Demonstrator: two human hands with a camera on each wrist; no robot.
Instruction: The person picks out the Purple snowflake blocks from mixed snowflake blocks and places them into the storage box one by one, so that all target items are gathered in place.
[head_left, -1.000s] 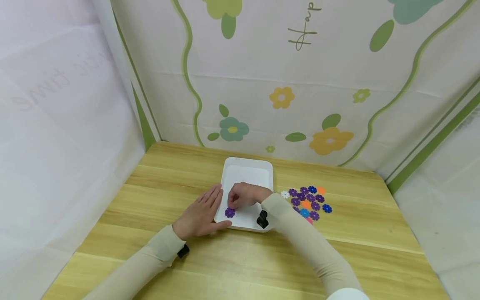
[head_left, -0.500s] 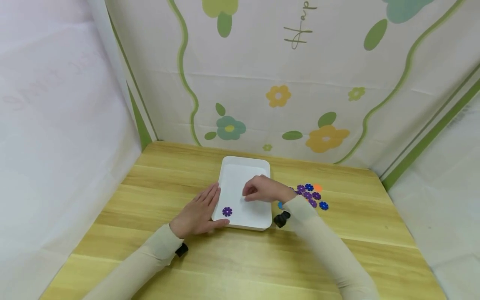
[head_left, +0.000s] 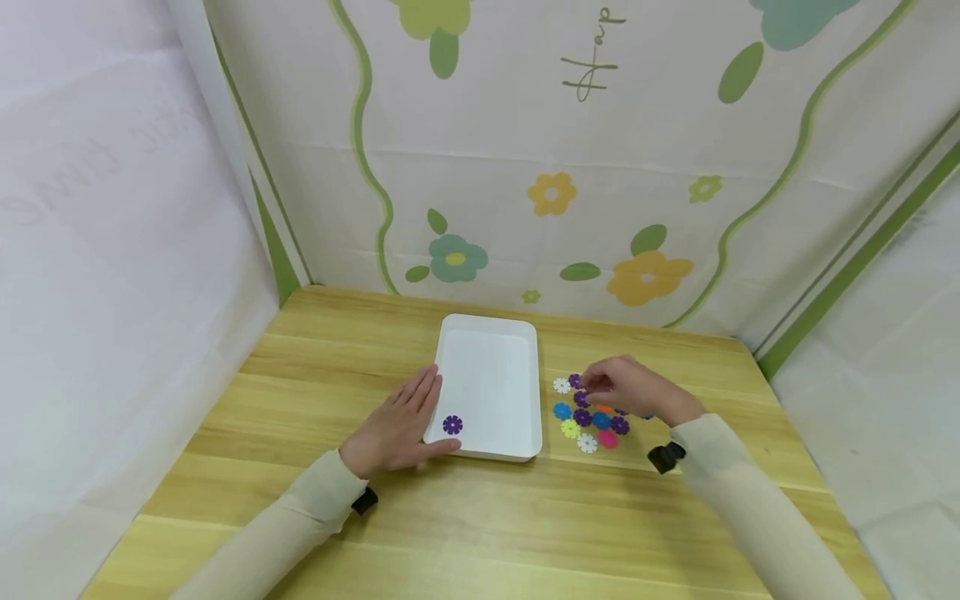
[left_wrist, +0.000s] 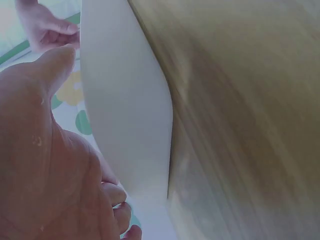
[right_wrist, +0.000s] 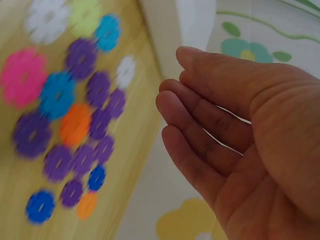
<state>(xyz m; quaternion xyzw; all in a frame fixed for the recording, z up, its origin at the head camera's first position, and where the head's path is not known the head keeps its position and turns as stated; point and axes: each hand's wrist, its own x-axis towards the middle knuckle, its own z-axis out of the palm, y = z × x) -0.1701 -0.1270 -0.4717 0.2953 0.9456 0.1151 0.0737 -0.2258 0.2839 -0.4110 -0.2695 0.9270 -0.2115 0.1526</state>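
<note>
A white tray [head_left: 491, 375] lies on the wooden table, one purple snowflake disc [head_left: 452, 425] in its near left corner. My left hand [head_left: 393, 425] rests along the tray's left edge, fingers straight and thumb at the near corner; the left wrist view shows the tray's outer wall [left_wrist: 125, 100] beside the palm. My right hand [head_left: 630, 387] hovers over a spread of loose snowflake discs right of the tray. Its fingers are loosely bent with nothing between them in the right wrist view. Among those discs are a pink one [right_wrist: 24, 76], an orange one [right_wrist: 76, 125] and several purple ones.
Around the wooden table [head_left: 465, 525] stand white cloth walls, the back one [head_left: 480, 192] printed with flowers and green vines. White discs [head_left: 587, 442] and a yellow disc [head_left: 570, 428] lie near the tray's right side.
My right hand has moved right, out from over the tray to the loose discs. The purple disc stays in the tray corner. My left hand keeps its place at the edge.
</note>
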